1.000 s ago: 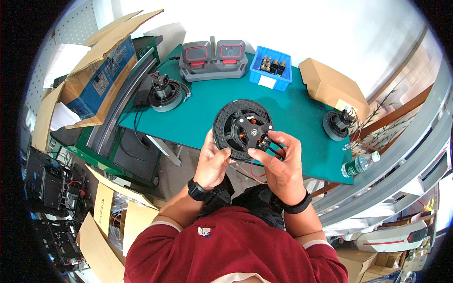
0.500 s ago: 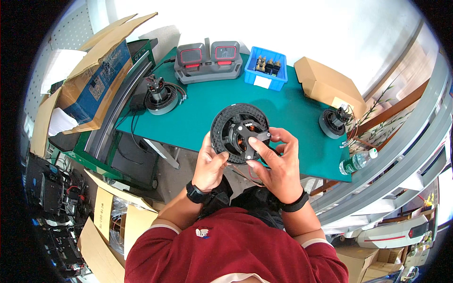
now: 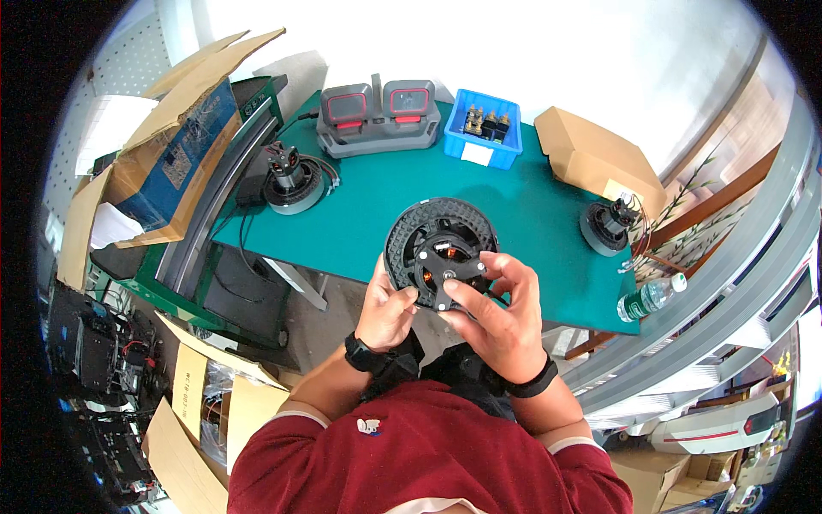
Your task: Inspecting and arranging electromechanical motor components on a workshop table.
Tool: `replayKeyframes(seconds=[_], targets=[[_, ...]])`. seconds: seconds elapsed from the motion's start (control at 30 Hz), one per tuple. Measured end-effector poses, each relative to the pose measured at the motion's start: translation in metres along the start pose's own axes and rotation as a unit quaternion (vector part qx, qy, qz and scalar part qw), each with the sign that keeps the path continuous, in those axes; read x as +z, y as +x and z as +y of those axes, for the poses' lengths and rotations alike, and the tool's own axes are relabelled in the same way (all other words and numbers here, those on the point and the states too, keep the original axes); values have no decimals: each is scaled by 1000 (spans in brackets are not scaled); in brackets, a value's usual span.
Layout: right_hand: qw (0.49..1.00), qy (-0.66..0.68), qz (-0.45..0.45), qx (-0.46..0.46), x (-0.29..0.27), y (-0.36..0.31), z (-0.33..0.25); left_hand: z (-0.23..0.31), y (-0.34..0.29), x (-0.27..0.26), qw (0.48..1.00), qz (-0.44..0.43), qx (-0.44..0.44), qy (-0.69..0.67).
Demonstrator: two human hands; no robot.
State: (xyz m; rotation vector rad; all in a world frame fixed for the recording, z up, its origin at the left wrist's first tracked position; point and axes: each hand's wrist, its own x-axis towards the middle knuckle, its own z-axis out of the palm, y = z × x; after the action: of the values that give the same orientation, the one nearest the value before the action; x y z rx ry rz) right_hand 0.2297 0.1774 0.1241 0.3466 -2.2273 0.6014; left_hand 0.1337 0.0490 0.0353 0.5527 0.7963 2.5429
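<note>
A round black motor unit (image 3: 401, 242) with a perforated ring-shaped rim is held up over the near edge of the green table. Copper-coloured windings show through the openings of its hub, under a black bracket with pale round ends. My left hand (image 3: 387, 310) grips the rim at its lower left, thumb on the front face and the other fingers mostly hidden behind. On the right side, my right hand (image 3: 505, 315) has its thumb pressed on the bracket and its index finger curled at one bracket end. Its remaining fingers are bent and partly hidden.
Two similar motor units stand on the green table (image 3: 377, 214), one at left (image 3: 293, 184), one at right (image 3: 606, 227). Behind are a grey double charger (image 3: 377, 141), a blue bin (image 3: 482, 158) and a cardboard box (image 3: 591, 158). A plastic bottle (image 3: 651, 297) lies at the right edge.
The held motor unit has come slightly lower and tilted, so its hub and bracket sit lower within the rim. Both hands keep hold of it; the right thumb has shifted a little left and down.
</note>
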Motion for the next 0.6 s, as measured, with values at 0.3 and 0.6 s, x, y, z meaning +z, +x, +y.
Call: replayKeyframes(seconds=[0.3,0.6], targets=[[999,11,7,-32,-3,-4,-4,0,2,-4,999,-35,13,11],[1000,17,9,-21,-4,-2,-3,3,2,0,999,-32,18,6]])
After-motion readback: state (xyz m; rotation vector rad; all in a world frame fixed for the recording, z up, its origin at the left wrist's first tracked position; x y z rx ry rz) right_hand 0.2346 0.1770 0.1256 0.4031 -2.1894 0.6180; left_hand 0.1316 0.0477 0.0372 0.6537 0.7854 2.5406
